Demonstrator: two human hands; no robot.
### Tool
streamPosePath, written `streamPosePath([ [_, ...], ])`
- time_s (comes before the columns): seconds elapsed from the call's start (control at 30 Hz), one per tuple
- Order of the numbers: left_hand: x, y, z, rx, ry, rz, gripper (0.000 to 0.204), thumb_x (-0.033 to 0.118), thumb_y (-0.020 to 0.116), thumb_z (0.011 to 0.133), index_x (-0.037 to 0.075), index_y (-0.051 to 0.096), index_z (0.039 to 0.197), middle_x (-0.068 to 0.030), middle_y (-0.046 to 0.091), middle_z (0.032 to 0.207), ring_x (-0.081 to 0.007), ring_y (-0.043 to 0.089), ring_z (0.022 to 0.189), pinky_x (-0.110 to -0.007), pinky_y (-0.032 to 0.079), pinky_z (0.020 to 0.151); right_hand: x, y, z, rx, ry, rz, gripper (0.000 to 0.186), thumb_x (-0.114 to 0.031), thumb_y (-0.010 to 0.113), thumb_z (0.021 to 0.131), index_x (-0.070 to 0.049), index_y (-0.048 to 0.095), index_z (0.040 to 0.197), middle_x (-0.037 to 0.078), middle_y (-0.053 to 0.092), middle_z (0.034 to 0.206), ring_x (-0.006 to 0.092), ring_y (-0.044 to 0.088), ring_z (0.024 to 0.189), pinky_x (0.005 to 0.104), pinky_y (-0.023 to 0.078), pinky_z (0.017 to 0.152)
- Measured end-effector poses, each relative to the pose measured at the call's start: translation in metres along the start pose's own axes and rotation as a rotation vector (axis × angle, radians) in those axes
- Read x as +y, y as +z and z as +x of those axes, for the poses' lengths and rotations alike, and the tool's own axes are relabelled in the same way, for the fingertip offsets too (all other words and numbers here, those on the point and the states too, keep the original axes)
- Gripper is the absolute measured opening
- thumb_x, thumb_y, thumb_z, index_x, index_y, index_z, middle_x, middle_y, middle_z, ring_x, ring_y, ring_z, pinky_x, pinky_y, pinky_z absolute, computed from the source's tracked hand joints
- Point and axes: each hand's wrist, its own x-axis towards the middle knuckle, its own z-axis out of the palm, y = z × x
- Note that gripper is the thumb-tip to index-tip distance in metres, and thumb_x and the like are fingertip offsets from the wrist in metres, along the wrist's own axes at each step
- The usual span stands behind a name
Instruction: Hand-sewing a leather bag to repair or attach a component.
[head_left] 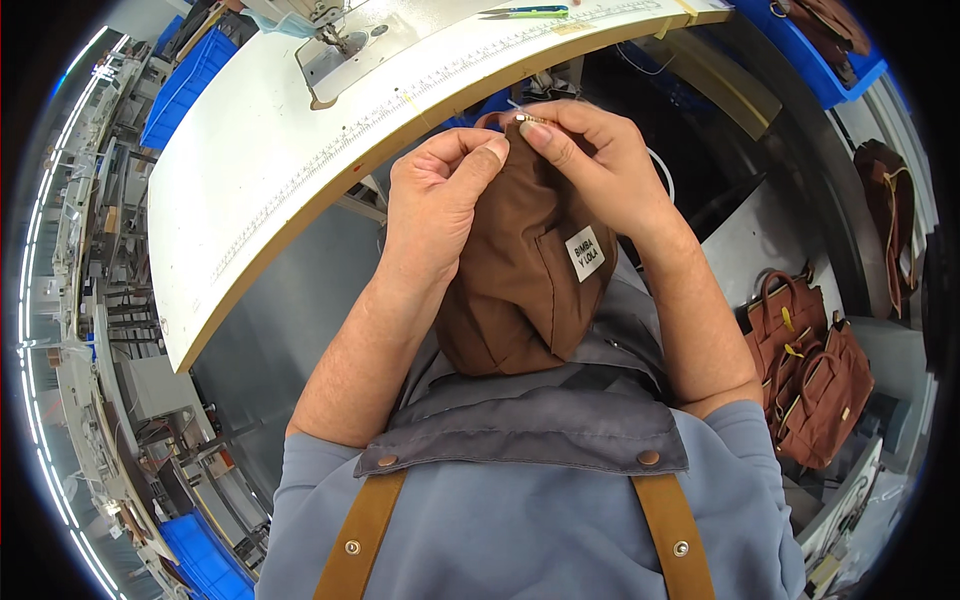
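Note:
A brown fabric bag lining hangs between my hands above my lap, its lower end resting against my grey apron. A white label is sewn on its right side. With thumb and fingers, my left hand pinches the lining's top edge. Just to the right, my right hand pinches the same edge. A small, shiny light-coloured bit shows by the right thumb; I cannot make out what it is. Behind the fingertips, a reddish-brown strip is partly visible.
A white sewing table with a ruler strip along its front edge curves ahead of me, bearing a sewing machine and a green-handled tool. Reddish-brown handbags sit at right. Blue bins stand beyond the table.

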Motion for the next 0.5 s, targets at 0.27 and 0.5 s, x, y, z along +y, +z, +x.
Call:
streamPosePath([
  [0.27,0.0,0.004,0.004,0.039,-0.023,0.06,0.012,0.006,0.071,0.094,-0.001,0.074,0.103,-0.0025,0.073,0.097,-0.0068,0.065,0.091,-0.023,0.051,0.085,-0.001,-0.007,-0.006,-0.029,0.196,0.105,0.023,-0.024,0.071,0.096,-0.003,0.071,0.088,-0.01,0.044,0.063,0.0022,0.037,0.063,0.0231,0.032,0.056],
  [0.5,-0.001,0.01,0.004,0.062,-0.065,-0.104,0.013,0.008,0.074,0.093,-0.003,0.075,0.1,-0.0005,0.071,0.087,-0.0031,0.059,0.075,-0.018,0.047,0.071,0.002,0.002,-0.014,0.16,0.06,0.081,0.024,-0.027,0.068,0.099,-0.004,0.067,0.105,-0.004,0.056,0.086,0.001,0.045,0.069,0.0218,0.04,0.061],
])
